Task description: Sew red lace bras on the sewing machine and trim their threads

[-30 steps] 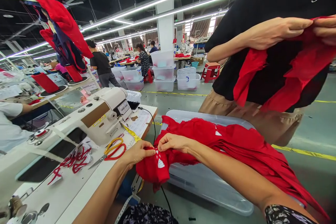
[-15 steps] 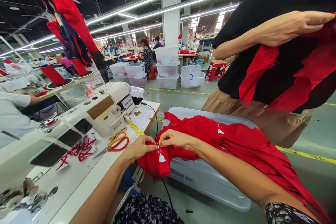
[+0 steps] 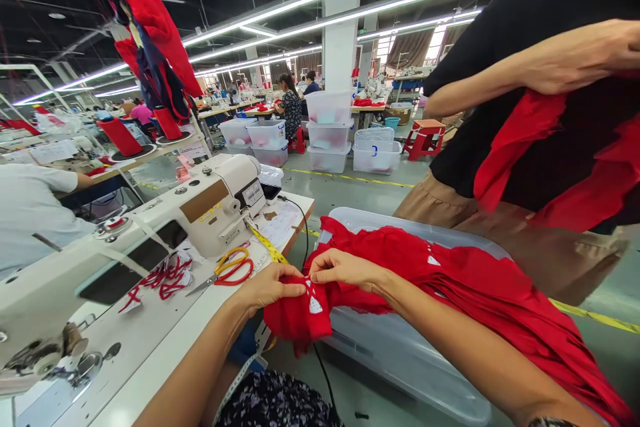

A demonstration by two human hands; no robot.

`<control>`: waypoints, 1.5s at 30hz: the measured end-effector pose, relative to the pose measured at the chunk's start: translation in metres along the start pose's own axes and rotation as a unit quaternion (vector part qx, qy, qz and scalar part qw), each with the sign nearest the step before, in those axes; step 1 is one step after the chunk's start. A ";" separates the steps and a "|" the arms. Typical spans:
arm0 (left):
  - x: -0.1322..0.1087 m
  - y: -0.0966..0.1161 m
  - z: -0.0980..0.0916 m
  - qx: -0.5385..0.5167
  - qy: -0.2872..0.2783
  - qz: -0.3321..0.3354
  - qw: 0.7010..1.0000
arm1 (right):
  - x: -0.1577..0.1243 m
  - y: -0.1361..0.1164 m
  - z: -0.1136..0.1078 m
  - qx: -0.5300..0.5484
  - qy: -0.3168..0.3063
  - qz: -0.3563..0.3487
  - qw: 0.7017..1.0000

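Between my two hands is a red garment [image 3: 295, 320], pinched along its upper edge beside a white triangular patch with crossed strips. My left hand [image 3: 273, 288] grips the edge with thumb and fingers, left of the patch. Close by on the right, my right hand [image 3: 340, 268] pinches the same edge. The rest of the red fabric [image 3: 470, 280] spreads over a clear plastic bin [image 3: 415, 353], and a second white patch [image 3: 433, 259] shows on it. Scissors with orange and red handles [image 3: 231, 268] lie on the sewing table left of my hands.
A white sewing machine [image 3: 215, 207] stands on the table at left, with red-and-white scraps [image 3: 167, 277] by it. A yellow tape measure [image 3: 270, 247] hangs over the table edge. At right a co-worker's hand [image 3: 575, 57] holds red cloth. Stacked clear bins [image 3: 327, 127] stand behind.
The view has shifted slightly, so the scene sits further right. My left thumb now lies straighter along the garment's edge; both hands keep their hold. The co-worker's hand has moved right with the cloth.
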State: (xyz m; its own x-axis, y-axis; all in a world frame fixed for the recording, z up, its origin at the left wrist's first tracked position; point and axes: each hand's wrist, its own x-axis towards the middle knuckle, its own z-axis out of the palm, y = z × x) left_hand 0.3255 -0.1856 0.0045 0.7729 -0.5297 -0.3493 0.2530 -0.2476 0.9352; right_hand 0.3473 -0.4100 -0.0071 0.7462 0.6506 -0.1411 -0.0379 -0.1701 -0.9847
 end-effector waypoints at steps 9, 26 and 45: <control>0.003 0.000 -0.006 -0.052 0.013 -0.029 0.998 | 0.008 0.000 -0.002 0.031 -0.024 0.009 0.999; 0.002 -0.001 -0.007 -0.053 0.017 -0.028 0.998 | 0.006 0.002 -0.005 0.030 -0.017 0.012 0.999; 0.010 -0.008 -0.003 0.032 0.043 0.010 0.999 | 0.008 0.007 0.001 0.031 -0.013 0.020 0.999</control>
State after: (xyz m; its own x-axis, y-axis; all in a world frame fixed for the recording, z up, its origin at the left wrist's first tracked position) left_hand 0.3327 -0.1867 -0.0068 0.8249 -0.4641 -0.3226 0.2021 -0.2909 0.9352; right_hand 0.3525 -0.4054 -0.0148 0.7264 0.6628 -0.1818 -0.1091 -0.1500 -0.9826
